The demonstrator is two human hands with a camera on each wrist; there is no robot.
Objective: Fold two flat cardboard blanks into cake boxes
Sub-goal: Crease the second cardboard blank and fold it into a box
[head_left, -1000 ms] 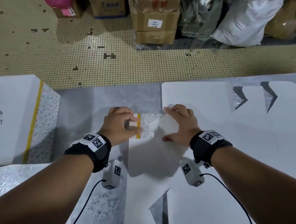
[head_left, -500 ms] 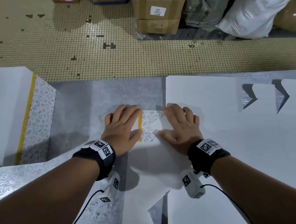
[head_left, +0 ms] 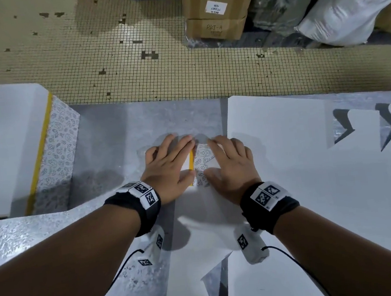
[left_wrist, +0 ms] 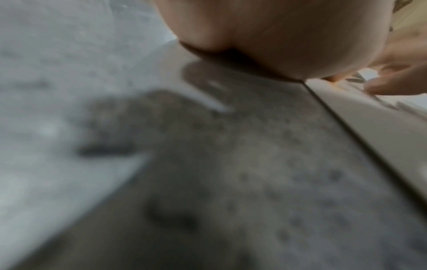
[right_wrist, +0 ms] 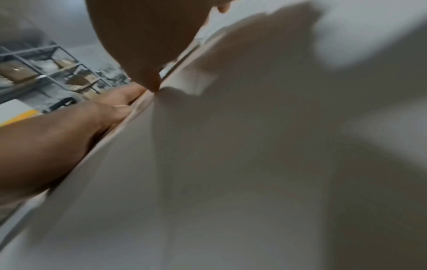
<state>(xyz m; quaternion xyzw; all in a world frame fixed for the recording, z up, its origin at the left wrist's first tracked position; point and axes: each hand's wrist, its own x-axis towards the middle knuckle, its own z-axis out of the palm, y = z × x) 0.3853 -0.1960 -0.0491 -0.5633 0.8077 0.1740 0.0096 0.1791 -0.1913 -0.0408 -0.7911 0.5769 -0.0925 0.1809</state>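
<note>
A large white flat cardboard blank [head_left: 289, 186] lies across the grey work surface [head_left: 108, 142]. One of its flaps [head_left: 201, 161] is folded back over it, showing a patterned face and a yellow stripe. My left hand [head_left: 167, 167] lies flat on the left part of that flap, fingers straight. My right hand [head_left: 232, 165] presses flat on its right part. In the right wrist view my right palm [right_wrist: 143, 36] rests on the white blank [right_wrist: 254, 164]. A folded cake box [head_left: 10, 146], white with a yellow stripe and patterned side, sits at the far left.
Beyond the work surface is a mosaic-tiled floor [head_left: 133, 58]. Brown cartons [head_left: 214, 10] and white sacks [head_left: 344, 14] are stacked at the far side. Two notches [head_left: 364, 126] cut into the blank show at the right. Cables trail from both wrist cameras.
My left hand went from pinching the flap's striped edge to lying flat on it. Both hands now press the flap down, which lies lower and flatter than before.
</note>
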